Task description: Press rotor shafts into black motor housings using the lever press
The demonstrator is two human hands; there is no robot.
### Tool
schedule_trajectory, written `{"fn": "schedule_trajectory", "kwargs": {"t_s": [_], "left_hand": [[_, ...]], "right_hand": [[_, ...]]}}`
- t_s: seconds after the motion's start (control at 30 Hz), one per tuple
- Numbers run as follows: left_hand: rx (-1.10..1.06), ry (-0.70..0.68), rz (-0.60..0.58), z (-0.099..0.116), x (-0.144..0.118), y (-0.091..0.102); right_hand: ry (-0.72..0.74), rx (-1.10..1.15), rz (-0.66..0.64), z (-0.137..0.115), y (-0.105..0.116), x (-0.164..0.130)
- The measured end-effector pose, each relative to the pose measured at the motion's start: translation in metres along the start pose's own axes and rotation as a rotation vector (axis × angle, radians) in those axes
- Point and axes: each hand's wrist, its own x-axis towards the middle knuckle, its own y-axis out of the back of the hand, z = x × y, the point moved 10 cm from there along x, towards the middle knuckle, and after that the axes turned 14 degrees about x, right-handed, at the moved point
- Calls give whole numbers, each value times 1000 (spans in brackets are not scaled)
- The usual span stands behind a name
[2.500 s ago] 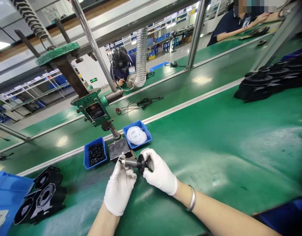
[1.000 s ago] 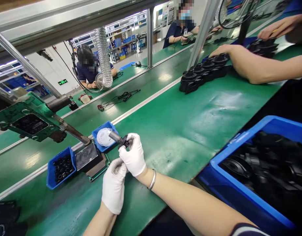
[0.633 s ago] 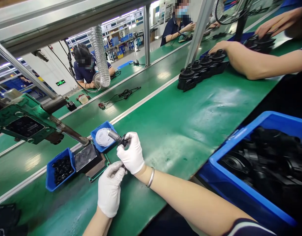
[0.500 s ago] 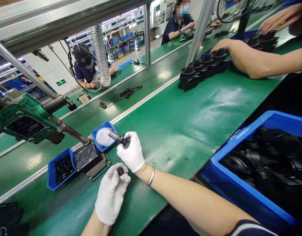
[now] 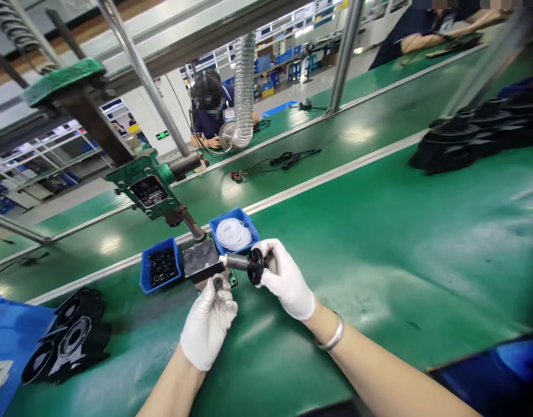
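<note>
My gloved left hand (image 5: 209, 324) pinches a small dark round ring (image 5: 217, 283) between thumb and fingertips, just in front of the press base. In my gloved right hand (image 5: 286, 278) is a grey cylindrical tool with a black flanged collar (image 5: 256, 266); its pale tip points left, toward the press block. The two hands are apart, and the tool's tip is above and slightly right of the ring. Behind them stands the green hand press (image 5: 149, 188), its ram meeting the dark block (image 5: 201, 259).
A blue bin (image 5: 178, 272) of black rings stands left of the block, another blue bin (image 5: 213, 225) of white rings behind it. Black molded housings (image 5: 70, 341) lie at left beside a large blue crate (image 5: 14, 330); more black housings (image 5: 448, 145) line the right. A co-worker (image 5: 209, 110) sits across.
The view has swung left, bringing the left housings and crate into sight. My right hand has turned the tool nearly level, its tip leftward. The left hand still holds its ring.
</note>
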Motion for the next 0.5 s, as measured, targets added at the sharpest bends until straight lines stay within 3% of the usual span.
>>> {"fn": "schedule_trajectory", "kwargs": {"t_s": [0.13,0.27,0.5], "left_hand": [[203,-204,106,37,-1,21],[390,-364,213,63,-6,29],[645,-473,250,73,-7,32]], "right_hand": [[-52,-74,-195,8,-24,-9],[-101,-260,-275,21,-32,-17],[-26,-316,-269,17,-34,-20]]}}
